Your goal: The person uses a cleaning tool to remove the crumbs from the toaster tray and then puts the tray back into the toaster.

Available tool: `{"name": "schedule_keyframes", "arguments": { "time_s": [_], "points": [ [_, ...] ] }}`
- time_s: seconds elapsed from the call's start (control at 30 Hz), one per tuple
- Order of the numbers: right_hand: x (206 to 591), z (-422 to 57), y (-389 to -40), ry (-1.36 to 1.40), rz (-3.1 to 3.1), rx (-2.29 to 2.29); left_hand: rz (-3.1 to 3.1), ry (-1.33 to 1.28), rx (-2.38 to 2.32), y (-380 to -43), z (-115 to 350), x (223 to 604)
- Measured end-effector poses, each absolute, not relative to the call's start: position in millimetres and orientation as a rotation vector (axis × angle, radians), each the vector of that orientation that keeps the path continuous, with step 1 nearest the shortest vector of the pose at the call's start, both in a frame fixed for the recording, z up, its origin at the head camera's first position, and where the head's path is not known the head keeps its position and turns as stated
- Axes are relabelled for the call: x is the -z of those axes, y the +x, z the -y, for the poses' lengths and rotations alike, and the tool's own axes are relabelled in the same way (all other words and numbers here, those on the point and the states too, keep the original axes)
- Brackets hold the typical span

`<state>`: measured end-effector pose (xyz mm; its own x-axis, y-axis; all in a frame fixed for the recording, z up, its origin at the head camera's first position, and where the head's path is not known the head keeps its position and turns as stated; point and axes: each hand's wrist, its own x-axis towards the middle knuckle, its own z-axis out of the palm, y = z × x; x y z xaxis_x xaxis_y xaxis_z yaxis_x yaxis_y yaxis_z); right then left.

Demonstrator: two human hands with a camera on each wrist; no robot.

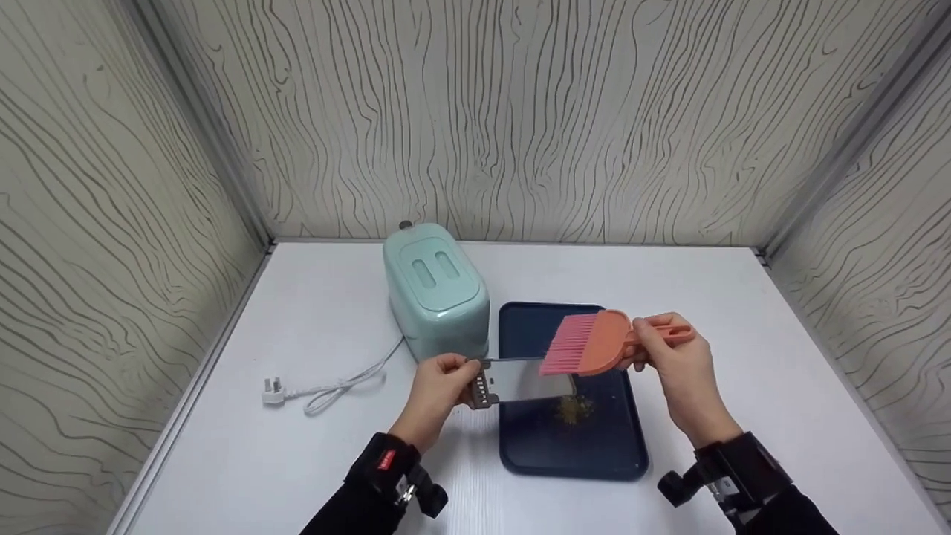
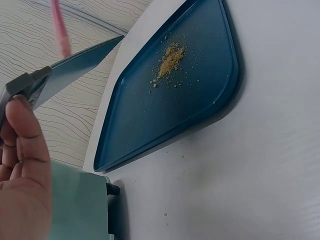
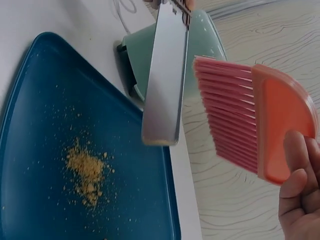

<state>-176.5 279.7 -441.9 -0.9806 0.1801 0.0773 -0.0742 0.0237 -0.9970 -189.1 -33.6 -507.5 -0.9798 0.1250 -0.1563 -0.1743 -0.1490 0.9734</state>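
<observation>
My left hand (image 1: 437, 388) pinches the dark slotted end of a flat metal crumb tray (image 1: 516, 381), thumb on top. The crumb tray is held over a dark blue tray (image 1: 546, 449), and a pale dusting shows along its far edge in the right wrist view. My right hand (image 1: 681, 371) grips the orange handle of a small brush (image 1: 605, 343). The brush's pink bristles (image 3: 227, 107) overlap the crumb tray in the head view and show apart from it in the right wrist view. A heap of yellow-brown crumbs (image 3: 87, 172) lies on the blue tray.
A mint-green toaster (image 1: 438, 297) stands behind my left hand, left of the blue tray. Its white cord (image 1: 364, 375) and plug (image 1: 273, 391) lie on the white table (image 1: 312, 297). A few stray crumbs (image 2: 165, 214) dot the table. Wood-grain panels (image 1: 475, 119) enclose the back and sides.
</observation>
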Motion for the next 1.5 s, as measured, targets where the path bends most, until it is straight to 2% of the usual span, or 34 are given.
{"name": "schedule_keyframes", "arguments": {
  "time_s": [0.43,0.87,1.5],
  "points": [
    [432.9,-241.0,-189.9,0.076,2.135,-2.252,-1.922,-0.081,-2.213,-188.6,28.6,505.4],
    [445.8,-225.0,-204.3,0.191,2.113,-2.43,-1.866,-0.027,-2.226,-190.4,31.7,508.1],
    [447.4,-232.1,-209.0,0.214,2.411,-2.113,-1.862,-0.02,-2.217,-190.1,37.8,505.2]
  ]
}}
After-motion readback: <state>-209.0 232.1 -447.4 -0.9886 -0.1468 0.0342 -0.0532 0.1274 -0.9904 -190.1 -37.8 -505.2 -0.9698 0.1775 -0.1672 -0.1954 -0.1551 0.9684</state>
